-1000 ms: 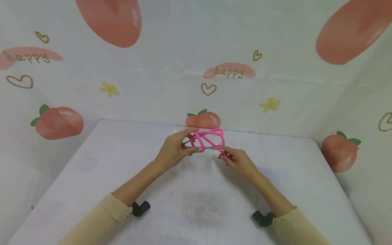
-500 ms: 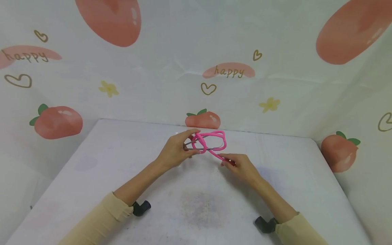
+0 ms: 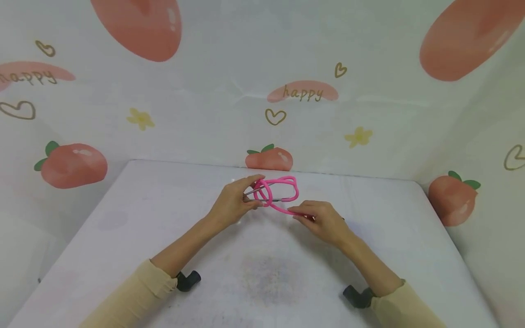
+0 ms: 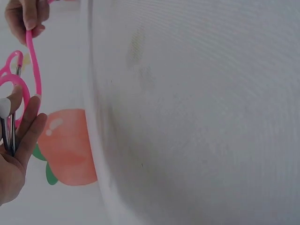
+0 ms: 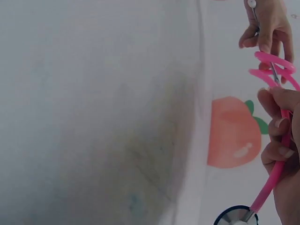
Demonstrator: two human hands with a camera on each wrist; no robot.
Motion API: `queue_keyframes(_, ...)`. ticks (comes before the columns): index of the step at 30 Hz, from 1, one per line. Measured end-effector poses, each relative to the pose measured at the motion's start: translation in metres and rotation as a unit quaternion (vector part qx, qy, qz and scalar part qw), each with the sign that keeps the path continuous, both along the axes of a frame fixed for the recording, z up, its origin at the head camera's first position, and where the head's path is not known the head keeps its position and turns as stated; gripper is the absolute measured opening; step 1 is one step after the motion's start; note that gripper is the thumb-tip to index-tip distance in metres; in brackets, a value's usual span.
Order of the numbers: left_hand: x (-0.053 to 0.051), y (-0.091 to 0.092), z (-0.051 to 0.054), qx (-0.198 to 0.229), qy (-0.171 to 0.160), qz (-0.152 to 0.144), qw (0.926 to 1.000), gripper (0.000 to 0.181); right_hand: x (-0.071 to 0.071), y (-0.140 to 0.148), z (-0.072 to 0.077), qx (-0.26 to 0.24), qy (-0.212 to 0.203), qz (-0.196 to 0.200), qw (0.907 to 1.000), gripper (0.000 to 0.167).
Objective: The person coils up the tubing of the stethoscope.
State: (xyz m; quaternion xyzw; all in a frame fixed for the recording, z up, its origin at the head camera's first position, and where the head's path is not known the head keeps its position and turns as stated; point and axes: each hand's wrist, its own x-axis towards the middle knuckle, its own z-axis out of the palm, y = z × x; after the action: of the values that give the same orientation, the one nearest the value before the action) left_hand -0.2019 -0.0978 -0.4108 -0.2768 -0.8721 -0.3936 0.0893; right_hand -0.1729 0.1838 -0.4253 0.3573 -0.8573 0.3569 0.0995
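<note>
A stethoscope with pink tubing [image 3: 296,190] is held between my two hands above the far part of the table. My left hand [image 3: 230,200] grips its metal ear tubes [image 4: 12,129] and the pink loop wound around them. A white ear tip [image 4: 4,108] shows in the left wrist view. To the right, my right hand [image 3: 323,219] pinches the free length of tubing, which runs down from the loops. Past that hand's curled fingers, the round chest piece [image 5: 236,216] hangs at the lower edge of the right wrist view.
A white-covered table [image 3: 197,291] lies beneath both hands. Behind it hangs a white backdrop [image 3: 221,59] printed with peaches, hearts and "happy". Black angled pieces [image 3: 188,281] protrude at both sleeve cuffs.
My right hand has moved slightly right and down, drawing the free tubing away from the loops. More tubing now spans between the hands. The left hand keeps its grip almost in place.
</note>
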Motion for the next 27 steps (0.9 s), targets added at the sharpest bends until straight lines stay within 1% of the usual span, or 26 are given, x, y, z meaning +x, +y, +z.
queue_keyframes(5,-0.002,0.000,-0.004,-0.020,0.008,0.015,0.9997,0.073,-0.001,0.004,0.007,0.005,0.002,0.014,0.9999,0.032)
queue_keyframes(10,-0.002,0.000,-0.008,-0.034,0.017,0.012,0.9992,0.073,-0.003,0.006,0.013,0.007,0.031,0.045,0.9985,0.030)
queue_keyframes(12,-0.001,0.000,-0.009,-0.039,0.020,0.009,0.9990,0.074,-0.004,0.005,0.018,0.007,0.039,0.051,0.9979,0.029)
queue_keyframes(19,0.001,0.002,-0.011,-0.044,0.023,-0.018,0.9986,0.074,-0.005,0.002,0.032,0.021,0.036,0.045,0.9981,0.027)
queue_keyframes(24,0.003,0.002,-0.012,-0.064,0.002,-0.031,0.9974,0.077,-0.008,-0.001,0.039,0.004,0.046,0.051,0.9976,0.026)
queue_keyframes(27,0.004,0.001,-0.012,-0.069,-0.008,-0.050,0.9963,0.080,-0.011,-0.003,0.041,-0.004,0.049,0.061,0.9969,0.024)
